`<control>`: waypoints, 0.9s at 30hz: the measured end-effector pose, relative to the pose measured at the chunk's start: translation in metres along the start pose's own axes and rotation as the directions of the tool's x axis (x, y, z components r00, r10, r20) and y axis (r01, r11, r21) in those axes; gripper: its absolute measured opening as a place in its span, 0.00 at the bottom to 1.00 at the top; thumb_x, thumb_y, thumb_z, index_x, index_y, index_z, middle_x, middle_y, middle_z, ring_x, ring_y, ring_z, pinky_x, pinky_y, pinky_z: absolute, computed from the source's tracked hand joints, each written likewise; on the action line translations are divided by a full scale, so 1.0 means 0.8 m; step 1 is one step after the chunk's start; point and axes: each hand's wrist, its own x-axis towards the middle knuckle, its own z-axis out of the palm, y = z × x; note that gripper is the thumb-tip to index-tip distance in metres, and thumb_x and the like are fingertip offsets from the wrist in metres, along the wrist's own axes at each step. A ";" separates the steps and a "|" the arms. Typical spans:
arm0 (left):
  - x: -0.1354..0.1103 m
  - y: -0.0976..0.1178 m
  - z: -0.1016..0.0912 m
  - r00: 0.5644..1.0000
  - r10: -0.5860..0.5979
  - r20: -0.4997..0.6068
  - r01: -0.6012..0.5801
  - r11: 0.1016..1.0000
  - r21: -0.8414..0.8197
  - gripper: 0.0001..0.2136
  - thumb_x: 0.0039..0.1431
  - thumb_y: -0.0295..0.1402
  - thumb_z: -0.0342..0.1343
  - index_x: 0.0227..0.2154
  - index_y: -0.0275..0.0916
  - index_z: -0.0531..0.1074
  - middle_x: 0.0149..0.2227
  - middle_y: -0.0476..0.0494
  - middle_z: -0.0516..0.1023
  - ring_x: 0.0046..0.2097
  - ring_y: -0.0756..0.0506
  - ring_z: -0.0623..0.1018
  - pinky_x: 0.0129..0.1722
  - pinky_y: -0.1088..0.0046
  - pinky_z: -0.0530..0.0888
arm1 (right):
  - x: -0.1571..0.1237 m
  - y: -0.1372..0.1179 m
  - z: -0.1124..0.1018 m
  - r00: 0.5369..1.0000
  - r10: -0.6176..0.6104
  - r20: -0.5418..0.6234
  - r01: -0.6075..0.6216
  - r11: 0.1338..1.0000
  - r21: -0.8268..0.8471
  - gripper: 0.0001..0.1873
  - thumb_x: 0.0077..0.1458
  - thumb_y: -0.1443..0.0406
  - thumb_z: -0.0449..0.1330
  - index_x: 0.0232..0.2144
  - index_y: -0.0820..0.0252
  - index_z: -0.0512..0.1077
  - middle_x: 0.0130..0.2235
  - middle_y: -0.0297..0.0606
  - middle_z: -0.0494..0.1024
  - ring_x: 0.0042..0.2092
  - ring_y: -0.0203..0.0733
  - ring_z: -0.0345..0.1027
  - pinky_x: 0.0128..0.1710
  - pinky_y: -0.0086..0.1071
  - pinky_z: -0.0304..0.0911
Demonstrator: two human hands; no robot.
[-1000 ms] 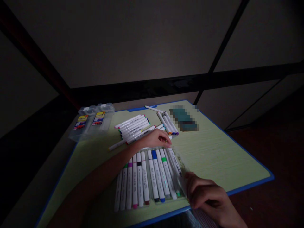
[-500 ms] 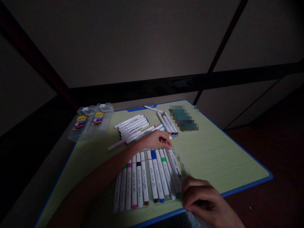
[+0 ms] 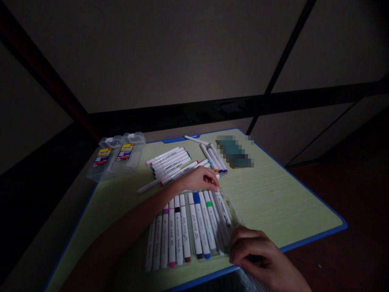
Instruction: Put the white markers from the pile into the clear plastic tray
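Note:
My left hand (image 3: 202, 178) reaches across the table, fingers curled and fingertips pinched at the upper end of a white marker (image 3: 224, 211). That marker lies at the right end of a row in a clear plastic tray (image 3: 235, 211). Several white markers (image 3: 179, 227) with coloured ends and bands lie side by side in it. At the tray's near right side, my right hand (image 3: 258, 255) is closed on its clear plastic edge; the fingertips are partly hidden.
Behind my left hand lie several loose markers (image 3: 172, 160), with a smaller group (image 3: 214, 158) to their right. A clear plastic case with labels (image 3: 130, 160) stands at the back left. A pixelated greenish flat object (image 3: 234, 151) lies at the back right. Blue edging (image 3: 316, 239) borders the table.
My right hand has shifted slightly left along with the tray's right edge. The marker under my left fingertips sits a touch further left. The left hand has barely moved.

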 end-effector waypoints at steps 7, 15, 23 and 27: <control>0.000 0.000 -0.001 1.000 -0.007 0.008 0.007 1.000 -0.004 0.03 0.44 0.26 0.61 0.26 0.33 0.76 0.28 0.48 0.71 0.30 0.53 0.69 0.29 0.79 0.64 | -0.003 0.004 0.000 1.000 -0.006 0.013 0.006 1.000 -0.011 0.08 0.52 0.72 0.54 0.29 0.55 0.71 0.28 0.33 0.71 0.31 0.33 0.67 0.28 0.27 0.61; 0.000 -0.001 -0.002 1.000 0.006 0.008 -0.006 1.000 -0.019 0.03 0.44 0.26 0.61 0.26 0.34 0.76 0.28 0.48 0.71 0.31 0.52 0.69 0.30 0.78 0.64 | -0.006 0.007 0.000 0.999 -0.009 0.041 0.009 1.000 0.002 0.05 0.52 0.70 0.57 0.31 0.55 0.71 0.29 0.34 0.71 0.33 0.34 0.66 0.30 0.28 0.63; 0.000 -0.001 -0.002 1.000 0.029 0.012 -0.029 0.999 -0.016 0.03 0.45 0.26 0.61 0.26 0.33 0.75 0.28 0.47 0.71 0.31 0.52 0.69 0.30 0.77 0.64 | -0.005 0.004 -0.001 0.999 0.001 0.032 -0.001 1.000 0.017 0.05 0.53 0.70 0.56 0.30 0.55 0.71 0.29 0.34 0.71 0.33 0.34 0.66 0.30 0.28 0.62; -0.001 0.000 -0.004 0.999 0.031 0.027 -0.030 0.999 -0.018 0.03 0.46 0.26 0.60 0.27 0.33 0.75 0.28 0.46 0.72 0.32 0.51 0.70 0.30 0.77 0.64 | -0.006 0.006 0.000 1.000 -0.002 0.025 0.002 1.000 0.022 0.06 0.53 0.70 0.56 0.30 0.55 0.71 0.29 0.33 0.71 0.33 0.34 0.66 0.29 0.28 0.62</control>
